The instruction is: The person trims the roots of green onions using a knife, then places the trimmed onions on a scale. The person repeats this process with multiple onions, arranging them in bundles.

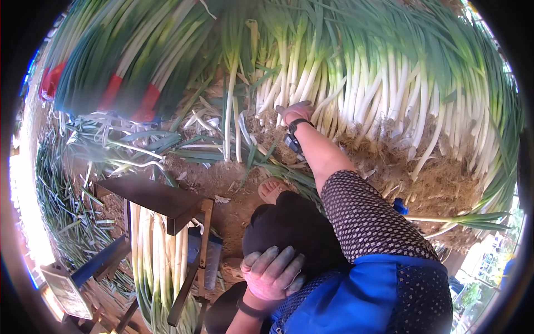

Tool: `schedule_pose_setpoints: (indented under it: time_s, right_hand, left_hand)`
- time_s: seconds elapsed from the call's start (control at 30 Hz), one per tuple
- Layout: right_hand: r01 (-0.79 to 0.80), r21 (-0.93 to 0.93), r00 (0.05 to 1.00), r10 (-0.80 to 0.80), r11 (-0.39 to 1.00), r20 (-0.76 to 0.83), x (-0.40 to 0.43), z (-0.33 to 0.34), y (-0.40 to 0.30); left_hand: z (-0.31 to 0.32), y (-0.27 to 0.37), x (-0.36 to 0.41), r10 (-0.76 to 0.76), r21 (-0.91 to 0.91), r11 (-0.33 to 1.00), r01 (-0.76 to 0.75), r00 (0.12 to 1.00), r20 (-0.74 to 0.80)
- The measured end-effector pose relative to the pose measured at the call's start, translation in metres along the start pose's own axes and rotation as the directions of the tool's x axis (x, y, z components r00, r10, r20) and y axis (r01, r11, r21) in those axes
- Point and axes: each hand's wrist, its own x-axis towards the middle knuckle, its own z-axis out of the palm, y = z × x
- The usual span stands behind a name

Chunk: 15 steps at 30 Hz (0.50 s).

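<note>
My right hand [297,112], in a pinkish glove, reaches into a long row of green onions [363,96] with white shafts and shaggy roots. It touches the lower shafts at the row's left part; whether the fingers grip one is hidden. A black watch [293,140] is on that wrist. My left hand [273,271], in a soiled glove, is held near my dark-trousered leg with its fingers curled and nothing visible in them. Two onion stalks [230,121] stand out left of the row, roots toward me.
Bundled onions with red bands [110,92] lie at upper left. A metal stand [154,196] with onions [160,254] between its legs is at lower left. Trimmed leaves [71,200] and loose stalks [196,146] litter the soil [233,208]. One onion [459,219] lies apart at right.
</note>
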Motion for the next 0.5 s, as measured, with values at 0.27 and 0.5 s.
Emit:
schedule_pose_setpoints:
  time_s: [0.27,0.5]
  right_hand:
    - [0.411,0.032,0.892,-0.409,0.911,0.190,0.009,-0.087,0.056]
    - [0.278,0.095,0.952,-0.287,0.956,0.103,0.030,-0.119,0.089]
  left_hand:
    - [-0.002,0.001,0.000,0.017,0.027,1.000,-0.016,0.999,-0.027]
    - [0.003,0.008,0.002,0.031,0.033,0.999,-0.029,0.999,-0.045]
